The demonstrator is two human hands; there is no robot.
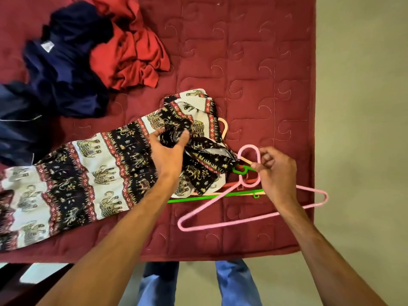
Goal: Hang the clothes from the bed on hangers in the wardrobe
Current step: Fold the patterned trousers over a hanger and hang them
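An elephant-print garment (88,173) in black, white and red lies across the maroon bed (254,62). My left hand (167,149) grips a bunched fold of it near its upper end. My right hand (276,171) pinches the neck of a pink hanger (220,224), whose hook loops just left of the fingers and whose triangle lies toward the bed's near edge. Under it lie a green hanger (198,198), a red one and a peach one, partly covered by the garment.
A crumpled red garment (132,54) and a dark navy pile (57,80) lie at the bed's far left. The bed's right edge meets a beige floor (364,107). My legs in blue trousers stand at the near edge.
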